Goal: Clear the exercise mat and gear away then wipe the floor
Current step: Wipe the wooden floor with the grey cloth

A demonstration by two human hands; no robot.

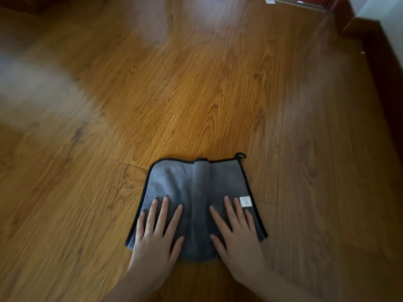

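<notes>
A grey square microfibre cloth with a black stitched border [194, 199] lies spread on the brown wood-grain plank floor [174, 94], at about 6 o'clock of the view, a little to the right of the middle. A raised fold runs down the middle of the cloth from its far edge toward the person. At the far right corner, at about 1 o'clock of the cloth, there is a small black hanging loop [240, 155] which lies on the floor. Near the right edge, at about 3 o'clock of the cloth, a small white label [245, 201] is sewn.

The left hand [156, 238] rests flat on the near left part of the cloth, palm down, with the fingers straight and spread apart; the thumb points toward the fold. The right hand [236, 238] rests flat on the near right part in the same way, fingers straight and apart, and its fingertips [226, 199] come close to the white label. Neither hand curls around the cloth; both only press on it from above. The two bare forearms come in from the bottom edge of the view.

At 1 to 3 o'clock of the view a dark red-brown wooden skirting board [375, 53] runs along a white wall [390, 18]. Pale hazy patches of reflected light lie on the floor at 9, 12 and 2 o'clock.
</notes>
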